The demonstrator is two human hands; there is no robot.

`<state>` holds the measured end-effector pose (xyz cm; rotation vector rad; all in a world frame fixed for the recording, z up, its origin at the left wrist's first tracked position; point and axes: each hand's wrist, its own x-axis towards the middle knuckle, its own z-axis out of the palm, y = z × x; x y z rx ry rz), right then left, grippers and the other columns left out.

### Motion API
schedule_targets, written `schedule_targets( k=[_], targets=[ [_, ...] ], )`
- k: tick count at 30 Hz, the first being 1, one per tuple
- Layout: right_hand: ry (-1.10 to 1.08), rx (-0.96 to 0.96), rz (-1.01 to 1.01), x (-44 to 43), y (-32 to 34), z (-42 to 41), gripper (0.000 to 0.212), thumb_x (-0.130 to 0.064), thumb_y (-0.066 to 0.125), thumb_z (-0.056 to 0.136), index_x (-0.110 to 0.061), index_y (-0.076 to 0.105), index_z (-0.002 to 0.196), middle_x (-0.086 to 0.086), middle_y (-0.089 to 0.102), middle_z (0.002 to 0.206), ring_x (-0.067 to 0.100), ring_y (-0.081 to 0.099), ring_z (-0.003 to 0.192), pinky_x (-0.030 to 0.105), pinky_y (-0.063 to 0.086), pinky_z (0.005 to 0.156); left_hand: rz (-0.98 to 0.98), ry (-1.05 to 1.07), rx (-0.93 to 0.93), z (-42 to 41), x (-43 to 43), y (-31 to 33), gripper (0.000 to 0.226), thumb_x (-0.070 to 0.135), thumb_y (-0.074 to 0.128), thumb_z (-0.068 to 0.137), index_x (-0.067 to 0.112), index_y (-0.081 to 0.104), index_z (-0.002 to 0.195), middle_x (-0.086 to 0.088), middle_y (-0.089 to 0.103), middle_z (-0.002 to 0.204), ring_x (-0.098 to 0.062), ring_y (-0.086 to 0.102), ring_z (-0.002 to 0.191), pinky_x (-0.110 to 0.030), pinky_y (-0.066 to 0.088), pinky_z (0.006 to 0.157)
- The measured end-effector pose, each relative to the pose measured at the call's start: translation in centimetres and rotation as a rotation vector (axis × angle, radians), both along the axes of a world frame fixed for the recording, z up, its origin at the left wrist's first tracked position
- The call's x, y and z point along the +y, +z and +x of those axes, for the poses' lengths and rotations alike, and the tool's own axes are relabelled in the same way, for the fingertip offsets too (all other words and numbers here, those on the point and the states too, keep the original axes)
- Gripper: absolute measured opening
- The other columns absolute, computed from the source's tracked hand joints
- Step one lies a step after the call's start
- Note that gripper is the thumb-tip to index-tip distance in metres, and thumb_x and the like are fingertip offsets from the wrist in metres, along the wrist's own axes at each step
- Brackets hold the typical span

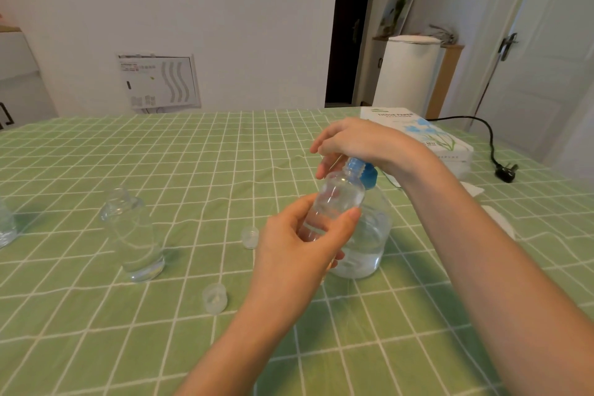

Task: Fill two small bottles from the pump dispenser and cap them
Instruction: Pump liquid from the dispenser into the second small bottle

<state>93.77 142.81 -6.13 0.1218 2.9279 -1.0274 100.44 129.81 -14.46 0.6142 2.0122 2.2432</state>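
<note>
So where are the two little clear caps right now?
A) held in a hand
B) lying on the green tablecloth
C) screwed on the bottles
B: the far cap and the near cap both lie loose on the tablecloth, on no bottle.

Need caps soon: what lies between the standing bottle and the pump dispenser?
Head view: one clear cap on the cloth, and the left hand holding the other bottle.
</note>
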Motion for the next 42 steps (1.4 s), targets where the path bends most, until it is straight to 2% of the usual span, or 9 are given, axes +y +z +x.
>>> schedule_targets(
  k=[9,12,17,21,25,28,32,38,42],
  targets=[
    [-0.019,0.087,0.007,0.1,0.4,0.0,0.026,-0.012,0.046,0.094,-0.006,0.062,0.114,0.012,0.073,0.095,0.031,0.066,0.103,0.046,0.048,0.099,0.013,-0.004,0.01,-0.1,0.1,0.1,0.011,0.032,0.07,0.075,0.039,0.068,0.084,0.004,0.065,0.059,-0.003,0.055,0.044,-0.012,0.04,0.042],
    [-0.013,0.088,0.022,0.0,0.8,-0.1,0.026,-0.013,0.046,0.095,-0.008,0.06,0.116,0.008,0.073,0.089,0.03,0.066,0.104,0.044,0.049,0.098,0.019,-0.003,0.014,-0.1,0.1,0.3,0.009,0.031,0.07,0.076,0.031,0.069,0.085,0.004,0.065,0.059,-0.003,0.055,0.044,-0.011,0.04,0.042],
    [-0.004,0.047,0.0,-0.2,0.6,-0.1,0.025,-0.011,0.044,0.096,-0.009,0.061,0.114,0.004,0.07,0.079,0.032,0.065,0.102,0.048,0.046,0.101,0.018,-0.002,0.023,-0.1,0.1,0.2,0.011,0.031,0.07,0.075,0.038,0.069,0.083,0.004,0.065,0.061,-0.005,0.057,0.047,-0.012,0.04,0.042],
    [-0.022,0.026,0.005,0.0,0.0,-0.1,0.028,-0.007,0.04,0.095,-0.014,0.064,0.109,0.004,0.071,0.089,0.026,0.062,0.104,0.037,0.046,0.098,-0.012,0.01,0.022,-0.1,0.0,0.0,0.013,0.034,0.07,0.074,0.032,0.069,0.087,0.002,0.063,0.059,-0.003,0.053,0.042,-0.011,0.039,0.042],
    [-0.027,0.029,0.014,0.0,-0.2,-0.1,0.025,-0.009,0.041,0.095,-0.014,0.063,0.107,0.006,0.071,0.096,0.029,0.063,0.105,0.042,0.047,0.099,-0.02,0.01,0.027,-0.1,-0.1,-0.2,0.012,0.035,0.07,0.075,0.034,0.07,0.087,0.002,0.063,0.058,-0.003,0.053,0.043,-0.011,0.039,0.042],
    [-0.04,0.058,0.031,0.1,0.2,-0.1,0.029,-0.012,0.046,0.094,-0.001,0.062,0.115,0.019,0.07,0.108,0.041,0.062,0.104,0.048,0.048,0.098,-0.011,0.005,0.024,-0.2,-0.1,-0.1,0.009,0.034,0.07,0.075,0.035,0.07,0.084,0.003,0.063,0.057,-0.003,0.054,0.044,-0.011,0.039,0.042],
    [-0.046,0.084,0.037,0.1,0.8,-0.3,0.024,-0.015,0.048,0.095,-0.011,0.06,0.115,0.006,0.072,0.092,0.027,0.066,0.102,0.039,0.05,0.093,0.012,-0.002,0.026,-0.2,0.0,0.2,0.012,0.034,0.07,0.075,0.04,0.068,0.085,0.005,0.066,0.059,-0.003,0.056,0.046,-0.011,0.04,0.043],
    [-0.036,0.03,0.003,-0.3,0.7,-0.2,0.025,-0.014,0.047,0.096,-0.011,0.061,0.117,0.004,0.071,0.085,0.031,0.064,0.106,0.047,0.048,0.099,0.014,-0.007,0.028,-0.1,-0.1,0.2,0.01,0.032,0.07,0.076,0.039,0.068,0.084,0.002,0.066,0.061,-0.004,0.057,0.047,-0.011,0.041,0.043],
    [-0.038,0.019,-0.009,-0.1,0.0,-0.2,0.026,-0.01,0.044,0.096,-0.011,0.063,0.112,0.005,0.07,0.085,0.028,0.063,0.103,0.043,0.046,0.1,-0.011,0.002,0.028,-0.2,-0.1,-0.1,0.01,0.034,0.07,0.075,0.033,0.07,0.084,-0.006,0.065,0.063,-0.004,0.054,0.043,-0.011,0.039,0.042]
  ],
)
